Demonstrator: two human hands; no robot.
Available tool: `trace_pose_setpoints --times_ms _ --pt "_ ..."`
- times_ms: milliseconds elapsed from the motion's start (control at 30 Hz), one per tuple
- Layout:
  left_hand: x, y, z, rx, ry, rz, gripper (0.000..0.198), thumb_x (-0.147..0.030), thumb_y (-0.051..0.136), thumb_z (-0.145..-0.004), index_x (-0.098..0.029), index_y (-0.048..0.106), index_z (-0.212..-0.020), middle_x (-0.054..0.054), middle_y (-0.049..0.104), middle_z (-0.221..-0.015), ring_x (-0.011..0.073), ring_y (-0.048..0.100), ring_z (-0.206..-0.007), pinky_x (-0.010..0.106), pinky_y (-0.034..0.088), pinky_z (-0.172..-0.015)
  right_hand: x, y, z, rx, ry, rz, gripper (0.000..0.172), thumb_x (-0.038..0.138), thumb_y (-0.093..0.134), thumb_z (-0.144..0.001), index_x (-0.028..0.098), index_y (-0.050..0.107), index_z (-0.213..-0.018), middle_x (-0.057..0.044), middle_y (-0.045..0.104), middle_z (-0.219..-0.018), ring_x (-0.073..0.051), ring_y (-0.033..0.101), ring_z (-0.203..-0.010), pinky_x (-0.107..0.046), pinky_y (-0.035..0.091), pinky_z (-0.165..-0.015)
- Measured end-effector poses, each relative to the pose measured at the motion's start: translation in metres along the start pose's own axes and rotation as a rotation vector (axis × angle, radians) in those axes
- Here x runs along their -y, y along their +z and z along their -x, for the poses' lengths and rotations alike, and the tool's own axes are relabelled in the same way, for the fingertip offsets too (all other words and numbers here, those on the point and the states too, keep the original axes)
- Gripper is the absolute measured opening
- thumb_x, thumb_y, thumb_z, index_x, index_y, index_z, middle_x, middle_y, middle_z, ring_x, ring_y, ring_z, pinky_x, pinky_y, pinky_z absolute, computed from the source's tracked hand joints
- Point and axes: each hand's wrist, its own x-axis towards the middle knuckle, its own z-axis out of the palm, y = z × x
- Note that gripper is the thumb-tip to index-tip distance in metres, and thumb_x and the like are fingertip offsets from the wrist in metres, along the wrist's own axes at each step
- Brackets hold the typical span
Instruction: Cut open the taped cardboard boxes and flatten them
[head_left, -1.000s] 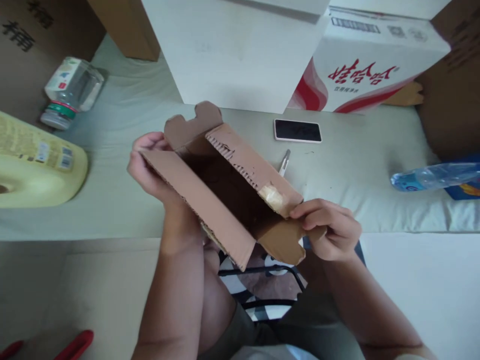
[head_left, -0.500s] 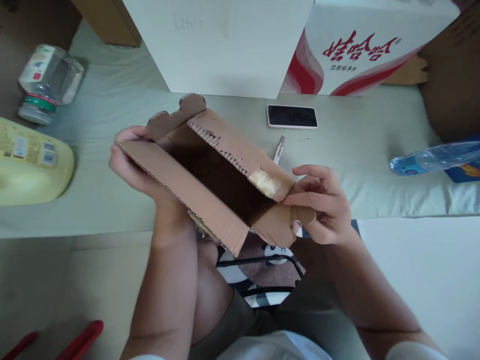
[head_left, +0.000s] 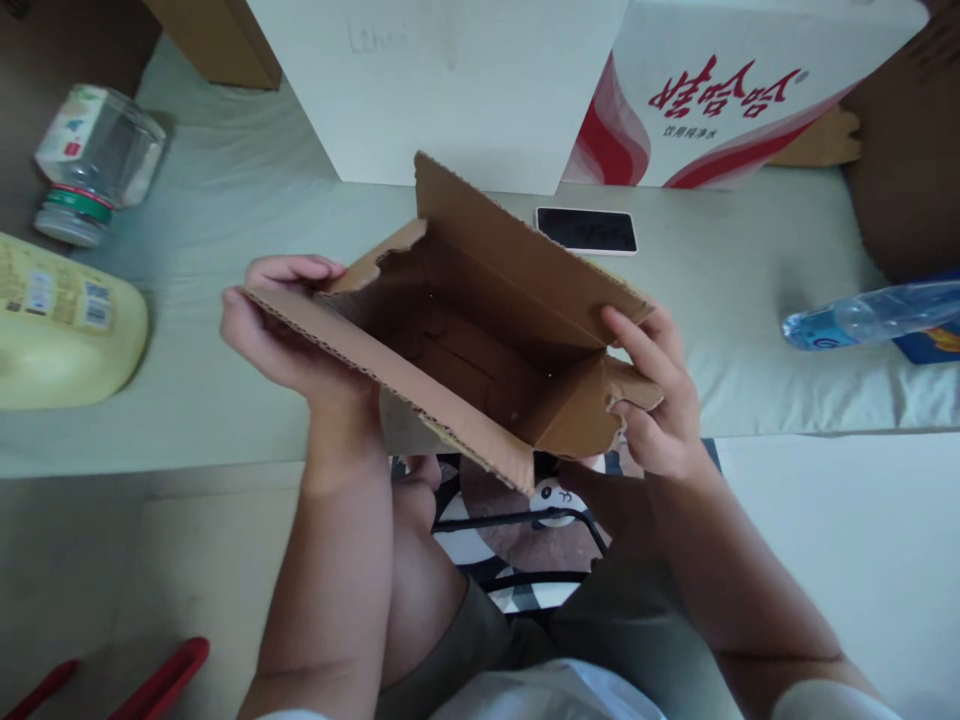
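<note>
A brown cardboard box [head_left: 480, 370] is held tilted above my lap, its top open toward me and its inside bare apart from a few tiny specks. My left hand [head_left: 277, 320] is closed around the box's left end, thumb and fingers at the near flap and left end flap. On the right, my right hand [head_left: 660, 385] grips the corner, with a finger on the raised far flap [head_left: 517, 240] and the thumb at the torn right end flap [head_left: 589, 410]. A phone [head_left: 586, 230] lies just behind the box, partly covered by the far flap.
Behind stand a white box [head_left: 450, 100] and a red-and-white water carton [head_left: 697, 110]. At left are a clear jar [head_left: 101, 165] and a yellow jug [head_left: 67, 330]; at right, a plastic bottle [head_left: 862, 315]. Red handles [head_left: 161, 680] show at the lower left.
The far flap has swung from folded down to standing up, opening the box wider. My right hand has shifted up onto that flap. The pen-like item near the phone is now hidden.
</note>
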Motion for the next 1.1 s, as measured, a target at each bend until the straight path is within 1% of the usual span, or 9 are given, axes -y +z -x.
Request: trace_pose_setpoints --times_ms 200,333,433,533,600,667,733,933,1100 --pt "-0.001 0.006 0.003 0.029 0.036 0.065 0.043 -0.055 0.058 -0.088 -0.019 0.066 -0.065 0.002 0.06 -0.062 0.0147 0.062 -0.068 0.033 0.046 -0.073 -0.002 0.007 0.007 -0.105 0.166 -0.027 0.06 0.055 0.064 -0.098 0.036 0.055 -0.154 -0.008 0.065 -0.14 -0.034 0.064 -0.129 -0.059 0.052 -0.115" --pt "-0.001 0.008 0.007 0.049 -0.006 0.083 0.044 -0.057 0.06 -0.086 -0.02 0.065 -0.062 0.001 0.06 -0.06 0.0148 0.061 -0.065 0.033 0.045 -0.072 -0.008 0.018 0.009 -0.095 0.23 -0.042 0.067 0.05 0.07 -0.095 0.039 0.048 -0.157 -0.006 0.061 -0.152 -0.032 0.06 -0.14 -0.054 0.049 -0.121" --pt "0.001 0.005 0.009 0.066 0.018 0.047 0.035 -0.048 0.061 -0.087 -0.019 0.066 -0.067 0.0 0.061 -0.062 0.0144 0.061 -0.067 0.031 0.044 -0.072 -0.013 0.028 0.011 -0.112 0.199 -0.128 0.081 0.045 0.071 -0.095 0.045 0.029 -0.164 -0.003 0.052 -0.162 -0.03 0.059 -0.144 -0.053 0.052 -0.12" --pt "0.006 0.0 0.008 0.095 0.073 -0.041 0.03 -0.043 0.064 -0.088 -0.017 0.066 -0.073 -0.001 0.063 -0.066 0.0125 0.057 -0.066 0.028 0.041 -0.069 -0.015 0.033 0.01 -0.115 0.143 -0.259 0.098 0.037 0.069 -0.097 0.054 0.001 -0.166 -0.002 0.059 -0.154 -0.026 0.072 -0.124 -0.05 0.064 -0.101" --pt "0.01 -0.003 0.005 0.097 0.093 -0.056 0.031 -0.044 0.069 -0.086 -0.015 0.066 -0.074 -0.001 0.063 -0.068 0.0112 0.055 -0.065 0.027 0.039 -0.067 -0.014 0.033 0.009 -0.088 0.136 -0.262 0.089 0.032 0.067 -0.097 0.054 0.014 -0.165 -0.002 0.064 -0.147 -0.025 0.073 -0.118 -0.048 0.065 -0.098" --pt "0.015 -0.005 0.004 0.099 0.087 -0.038 0.035 -0.048 0.075 -0.082 -0.014 0.065 -0.077 -0.002 0.062 -0.068 0.01 0.055 -0.065 0.025 0.038 -0.067 -0.012 0.03 0.007 -0.072 0.129 -0.205 0.061 0.031 0.067 -0.096 0.045 0.049 -0.153 -0.005 0.066 -0.143 -0.027 0.07 -0.126 -0.05 0.061 -0.106" --pt "0.02 -0.006 0.002 0.111 0.094 -0.039 0.039 -0.05 0.079 -0.08 -0.013 0.065 -0.079 -0.003 0.061 -0.07 0.0086 0.054 -0.065 0.024 0.038 -0.067 -0.011 0.027 0.006 -0.06 0.115 -0.171 0.037 0.032 0.067 -0.096 0.035 0.069 -0.133 -0.008 0.066 -0.143 -0.03 0.065 -0.134 -0.052 0.055 -0.114" --pt "0.026 -0.007 0.002 0.167 0.138 -0.134 0.047 -0.058 0.079 -0.08 -0.014 0.067 -0.089 -0.002 0.057 -0.077 0.0085 0.051 -0.07 0.024 0.039 -0.068 -0.011 0.028 0.011 -0.031 0.133 -0.305 0.048 0.06 0.052 -0.099 0.03 0.072 -0.132 -0.009 0.062 -0.148 -0.035 0.059 -0.141 -0.057 0.049 -0.118" --pt "0.021 -0.007 0.002 0.165 0.048 -0.169 0.029 -0.037 0.08 -0.073 -0.016 0.074 -0.091 -0.002 0.06 -0.075 0.0101 0.052 -0.069 0.025 0.04 -0.067 -0.008 0.032 0.009 -0.098 0.152 -0.136 0.029 0.042 0.062 -0.098 0.028 0.076 -0.119 -0.01 0.068 -0.14 -0.031 0.066 -0.132 -0.053 0.055 -0.112"
